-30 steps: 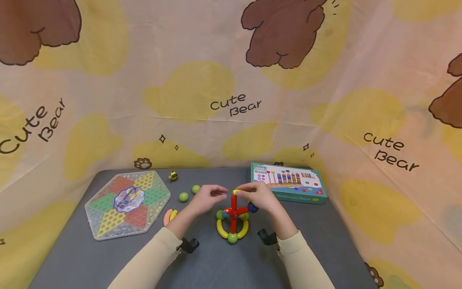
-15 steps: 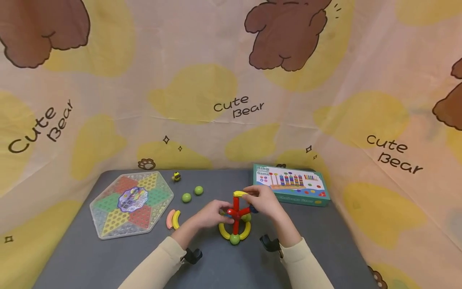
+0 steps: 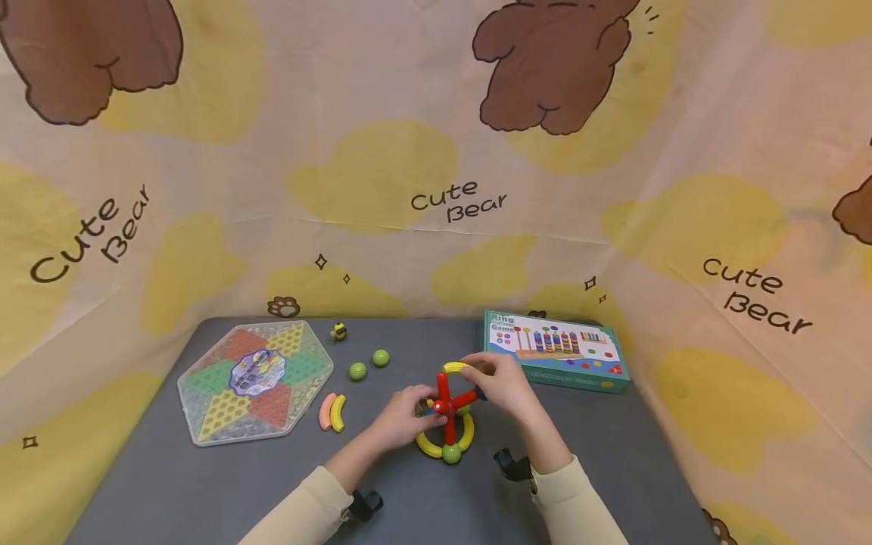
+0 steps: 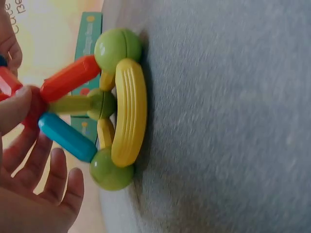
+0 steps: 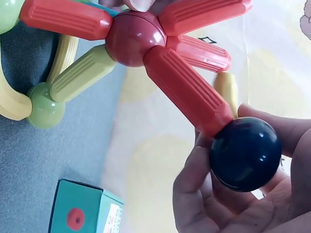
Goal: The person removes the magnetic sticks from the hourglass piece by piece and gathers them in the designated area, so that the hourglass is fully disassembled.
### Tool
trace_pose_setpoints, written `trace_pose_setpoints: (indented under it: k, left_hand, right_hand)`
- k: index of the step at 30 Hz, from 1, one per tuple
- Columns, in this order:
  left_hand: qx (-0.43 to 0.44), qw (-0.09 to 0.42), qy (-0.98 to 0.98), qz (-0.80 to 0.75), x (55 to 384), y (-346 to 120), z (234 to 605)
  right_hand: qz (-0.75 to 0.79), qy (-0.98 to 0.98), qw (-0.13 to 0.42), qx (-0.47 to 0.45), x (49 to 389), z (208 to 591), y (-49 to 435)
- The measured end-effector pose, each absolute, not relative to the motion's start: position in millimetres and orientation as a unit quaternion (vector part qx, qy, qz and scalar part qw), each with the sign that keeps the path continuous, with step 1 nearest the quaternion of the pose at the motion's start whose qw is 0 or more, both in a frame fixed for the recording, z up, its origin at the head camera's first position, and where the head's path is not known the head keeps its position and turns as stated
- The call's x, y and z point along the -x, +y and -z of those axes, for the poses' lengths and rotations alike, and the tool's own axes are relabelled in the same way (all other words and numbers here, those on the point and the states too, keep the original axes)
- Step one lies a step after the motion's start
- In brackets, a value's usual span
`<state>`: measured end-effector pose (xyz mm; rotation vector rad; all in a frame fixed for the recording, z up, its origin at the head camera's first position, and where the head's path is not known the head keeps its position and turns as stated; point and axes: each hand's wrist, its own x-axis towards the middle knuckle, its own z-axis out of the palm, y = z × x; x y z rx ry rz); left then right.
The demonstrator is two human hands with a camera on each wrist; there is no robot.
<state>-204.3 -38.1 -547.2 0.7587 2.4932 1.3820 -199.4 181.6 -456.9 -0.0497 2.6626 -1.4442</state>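
Observation:
A magnetic stick-and-ball model stands on the grey table. Its base joins green balls with curved yellow sticks; red, blue and green straight sticks meet at a red ball. My left hand grips that red ball, thumb on one side and fingers behind. My right hand pinches a curved yellow stick, whose free end sits right at the tip of the upright red stick. A dark blue ball caps another red stick, close in front of the right fingers.
Left of the model lie a pink curved stick and a yellow one. Two green balls and a small bee figure are farther back. A hexagonal game board lies left; a ring game box sits back right.
My left hand has moved from beside the model onto its red ball. The right hand stays at the top with the yellow stick, more of which now shows. The head view has shifted slightly.

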Motion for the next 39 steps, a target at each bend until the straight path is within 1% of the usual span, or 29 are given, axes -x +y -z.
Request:
trace_pose_setpoints:
  k: [6,11,15,19,22,28,36,39]
  left_hand:
    - [-0.230,0.040,0.856,-0.461,192.5,-31.0,550.5]
    - [-0.196,0.018,0.862,-0.467,182.4,-23.5,549.8]
    - [-0.177,0.017,0.862,-0.475,177.2,-20.3,551.3]
    - [-0.172,0.016,0.861,-0.478,174.7,-19.1,552.9]
    - [-0.170,0.019,0.859,-0.482,174.4,-18.9,553.1]
    - [-0.162,0.030,0.858,-0.486,174.6,-20.3,553.4]
    - [-0.144,0.045,0.843,-0.516,176.1,-17.3,553.0]
    - [-0.132,0.049,0.838,-0.527,176.2,-13.3,553.0]
  right_hand:
    - [0.472,0.880,0.051,-0.003,193.8,455.0,184.2]
    - [0.484,0.873,0.050,-0.019,190.5,455.5,186.9]
    - [0.495,0.867,0.061,-0.016,190.5,457.7,190.0]
    - [0.517,0.851,0.093,-0.001,188.7,458.4,194.9]
    - [0.521,0.847,0.106,0.009,185.9,457.4,198.3]
    - [0.508,0.856,0.093,-0.001,184.5,459.1,198.2]
    - [0.569,0.819,0.078,-0.008,187.0,465.0,195.1]
    - [0.592,0.802,0.082,-0.009,189.5,467.6,194.7]
